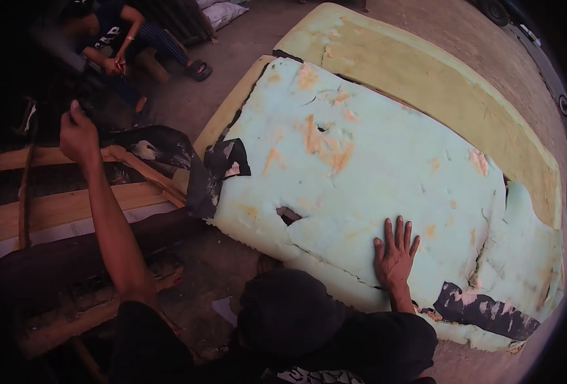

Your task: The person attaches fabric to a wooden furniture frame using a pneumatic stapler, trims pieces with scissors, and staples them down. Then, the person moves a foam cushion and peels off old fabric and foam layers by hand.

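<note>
My right hand (396, 256) lies flat on a large, worn pale-green foam slab (373, 173), its fingers stretched out and slightly spread. The slab has cracks, holes and orange-pink torn patches. Raised at the left, my left hand (80, 136) is closed in a pinch above a wooden frame (59, 198). What its fingers hold, if anything, is too small or dark to make out. A black fabric scrap (229, 159) sticks to the slab's left corner, and a longer black strip (485, 310) lies along its near right edge.
Yellowish foam (424, 80) borders the slab on the far side. At the upper left another person (113, 45) sits with both hands together. White sacks (222, 13) lie behind. A dark rounded shape (290, 310) fills the bottom middle. A vehicle wheel (496, 11) shows at the top right.
</note>
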Available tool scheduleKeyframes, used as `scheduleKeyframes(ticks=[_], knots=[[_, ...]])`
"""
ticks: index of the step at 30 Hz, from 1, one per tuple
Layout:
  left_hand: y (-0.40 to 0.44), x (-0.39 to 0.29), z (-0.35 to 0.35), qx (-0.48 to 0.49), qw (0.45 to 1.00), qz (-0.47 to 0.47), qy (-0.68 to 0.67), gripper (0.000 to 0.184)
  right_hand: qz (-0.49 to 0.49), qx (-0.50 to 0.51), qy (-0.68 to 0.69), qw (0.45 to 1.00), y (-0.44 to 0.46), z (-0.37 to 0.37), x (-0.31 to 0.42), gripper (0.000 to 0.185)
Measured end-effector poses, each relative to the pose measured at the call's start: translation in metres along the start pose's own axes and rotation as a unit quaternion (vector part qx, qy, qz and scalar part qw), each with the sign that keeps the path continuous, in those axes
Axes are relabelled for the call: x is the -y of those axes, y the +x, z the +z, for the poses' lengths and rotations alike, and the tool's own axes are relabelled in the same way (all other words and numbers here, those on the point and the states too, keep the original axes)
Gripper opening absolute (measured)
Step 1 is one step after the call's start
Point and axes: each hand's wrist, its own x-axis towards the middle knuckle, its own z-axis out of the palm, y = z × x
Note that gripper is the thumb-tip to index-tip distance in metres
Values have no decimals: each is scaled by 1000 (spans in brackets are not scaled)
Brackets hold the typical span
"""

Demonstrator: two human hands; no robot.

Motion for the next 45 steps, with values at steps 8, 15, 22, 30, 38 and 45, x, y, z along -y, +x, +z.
scheduleKeyframes(ticks=[8, 15, 22, 30, 38, 45], knots=[[3, -176, 20, 209, 886, 84, -406, 46, 1, 0, 13, 1000, 1, -1, 1, 58], [-75, -230, 2, 382, 775, 256, -434, 39, 11, 16, 141, 990, 9, -35, -8, 55], [-139, -114, 99, 335, 913, 200, -124, 33, -30, -47, 150, 987, -12, -4, -27, 49], [-283, -153, -6, 409, 861, 200, -226, 50, -13, -9, 153, 988, 0, -21, -22, 46], [-313, -148, 8, 588, 632, -165, -477, 34, -82, 44, 294, 951, 65, -100, 32, 32], [-303, -182, -89, 569, 358, -416, -612, 32, -323, -9, 252, 912, 118, -149, 153, 27]])
